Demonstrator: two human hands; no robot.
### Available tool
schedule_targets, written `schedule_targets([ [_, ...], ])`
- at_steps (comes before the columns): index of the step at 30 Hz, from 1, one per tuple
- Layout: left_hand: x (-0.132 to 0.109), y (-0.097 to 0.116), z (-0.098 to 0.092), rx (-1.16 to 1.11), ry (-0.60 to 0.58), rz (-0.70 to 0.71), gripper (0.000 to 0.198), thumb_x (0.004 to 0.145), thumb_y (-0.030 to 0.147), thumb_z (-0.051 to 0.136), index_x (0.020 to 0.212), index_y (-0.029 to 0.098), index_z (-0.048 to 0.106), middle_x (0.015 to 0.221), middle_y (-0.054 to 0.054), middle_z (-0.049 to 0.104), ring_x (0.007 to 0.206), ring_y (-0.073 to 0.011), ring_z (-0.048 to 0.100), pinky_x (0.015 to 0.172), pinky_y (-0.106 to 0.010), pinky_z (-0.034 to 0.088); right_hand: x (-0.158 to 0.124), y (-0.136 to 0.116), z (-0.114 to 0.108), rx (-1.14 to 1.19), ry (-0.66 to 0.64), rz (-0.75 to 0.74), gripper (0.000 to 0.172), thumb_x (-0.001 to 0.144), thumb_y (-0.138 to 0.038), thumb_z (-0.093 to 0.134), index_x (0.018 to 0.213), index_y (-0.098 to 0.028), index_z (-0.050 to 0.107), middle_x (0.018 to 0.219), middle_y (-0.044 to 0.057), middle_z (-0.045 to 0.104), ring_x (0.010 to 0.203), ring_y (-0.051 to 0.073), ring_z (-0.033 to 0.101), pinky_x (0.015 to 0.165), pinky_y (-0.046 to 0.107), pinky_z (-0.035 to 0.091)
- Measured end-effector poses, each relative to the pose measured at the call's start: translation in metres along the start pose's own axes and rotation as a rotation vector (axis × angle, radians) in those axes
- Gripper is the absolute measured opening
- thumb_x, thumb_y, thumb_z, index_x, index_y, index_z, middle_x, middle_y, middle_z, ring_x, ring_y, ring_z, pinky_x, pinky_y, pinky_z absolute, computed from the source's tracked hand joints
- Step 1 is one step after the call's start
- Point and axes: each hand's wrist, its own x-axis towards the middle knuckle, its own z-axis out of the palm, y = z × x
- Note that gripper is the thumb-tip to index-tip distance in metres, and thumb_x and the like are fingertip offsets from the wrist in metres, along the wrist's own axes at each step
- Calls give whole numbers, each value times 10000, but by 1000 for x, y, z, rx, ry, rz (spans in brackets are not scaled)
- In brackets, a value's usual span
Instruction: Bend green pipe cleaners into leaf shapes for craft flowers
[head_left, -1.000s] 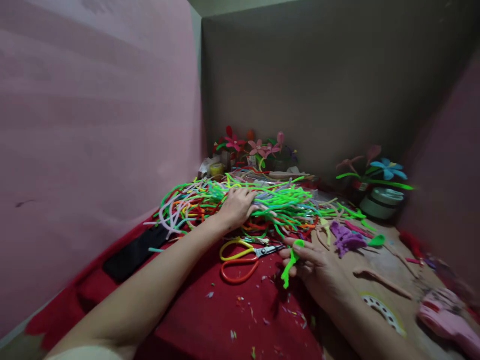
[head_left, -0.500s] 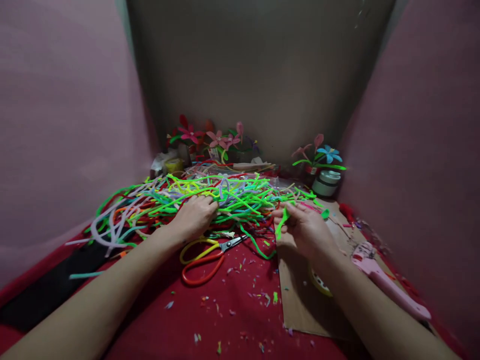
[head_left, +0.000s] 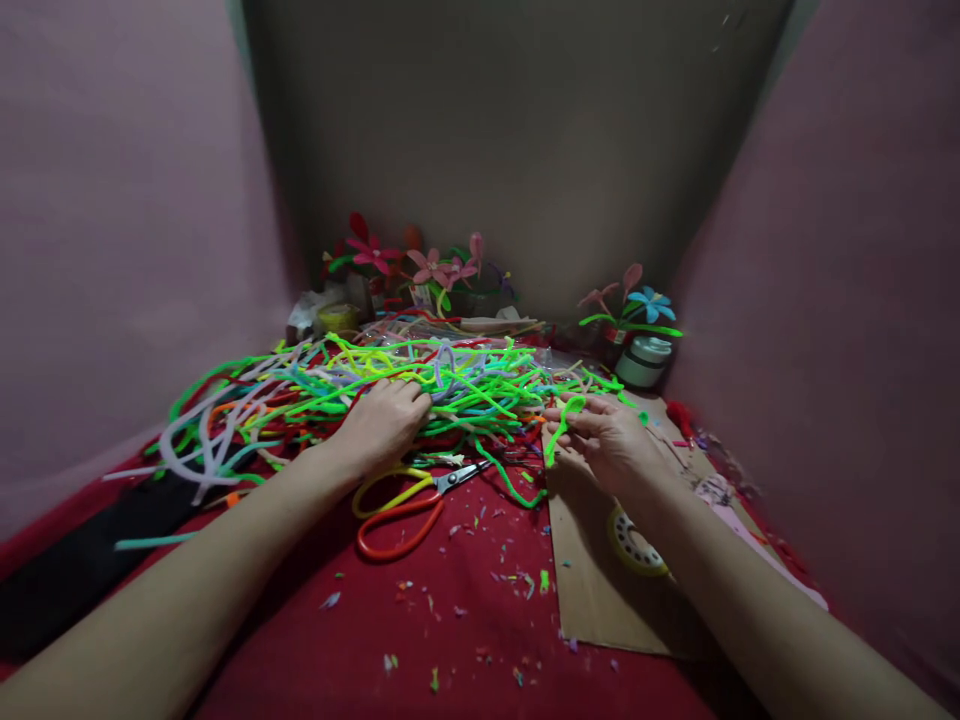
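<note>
A tangled heap of pipe cleaners [head_left: 480, 385], mostly bright green with lilac, yellow, orange and red ones, spreads across the table. My left hand [head_left: 386, 415] is on its near edge, fingers curled down; the fingertips and whatever they pinch are hidden. To the right, my right hand [head_left: 615, 440] is raised over a sheet of cardboard, its fingers closed on a bright green pipe cleaner [head_left: 562, 425] bent into a small loop with a tail hanging down. Scissors [head_left: 401, 510] with one yellow and one red handle lie just in front of the heap, blades pointing right.
Cardboard [head_left: 592, 600] lies at right, with a yellow-rimmed roll [head_left: 637, 540] and a pink tool [head_left: 765, 550] near it. Pipe-cleaner flowers [head_left: 431, 267] and a pale jar [head_left: 643, 362] stand at the back. Scraps litter the red cloth [head_left: 450, 640]. A black strip [head_left: 97, 550] lies at left.
The whole view has shifted slightly. The looped green pipe cleaner has turned in my right hand, so its loop shows more plainly. My left hand stays at the heap.
</note>
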Motion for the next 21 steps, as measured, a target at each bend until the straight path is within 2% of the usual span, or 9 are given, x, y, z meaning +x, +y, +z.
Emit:
schedule_targets([
  [4, -2, 3, -4, -8, 50, -57, 266, 882, 312, 373, 833, 150, 579, 812, -83, 578, 794, -218, 522, 715, -333, 374, -1, 1, 0, -38, 13, 24, 211, 579, -58, 659, 629, -165, 483, 648, 32, 652, 604, 143, 626, 447, 188, 467],
  [9, -3, 8, -6, -68, 78, -84, 274, 879, 278, 386, 1054, 136, 541, 896, -89, 598, 843, -211, 520, 765, -333, 382, -8, 9, 11, -55, -31, 92, 155, 603, -118, 680, 697, -160, 565, 672, 41, 667, 513, 119, 592, 452, 196, 483],
  [14, -5, 9, -3, -37, 45, -82, 243, 873, 276, 396, 1017, 149, 544, 917, -81, 598, 871, -212, 519, 786, -338, 378, -18, 19, 31, -68, -56, 151, 199, 557, -164, 718, 706, -176, 586, 654, 51, 666, 532, 143, 606, 426, 193, 467],
  [17, -6, 12, -2, -42, 44, -63, 214, 875, 229, 376, 950, 140, 557, 895, -89, 598, 853, -213, 521, 775, -344, 377, -8, 14, 22, -292, -62, -1, 164, 607, -313, 678, 680, -223, 562, 697, 69, 675, 571, 185, 626, 455, 258, 487],
  [19, -7, 13, -1, -46, 47, -55, 203, 872, 204, 374, 931, 134, 556, 885, -95, 596, 842, -212, 521, 767, -346, 378, 9, 1, 2, -800, 28, -331, 168, 657, -420, 588, 680, -254, 573, 757, 81, 681, 600, 205, 637, 516, 319, 515],
  [21, -7, 13, -2, -49, 48, -49, 190, 866, 187, 380, 916, 131, 554, 872, -95, 594, 829, -212, 520, 756, -347, 379, 32, -21, -24, -969, 96, -429, 165, 641, -430, 587, 657, -266, 601, 915, 107, 674, 765, 238, 650, 620, 363, 511],
])
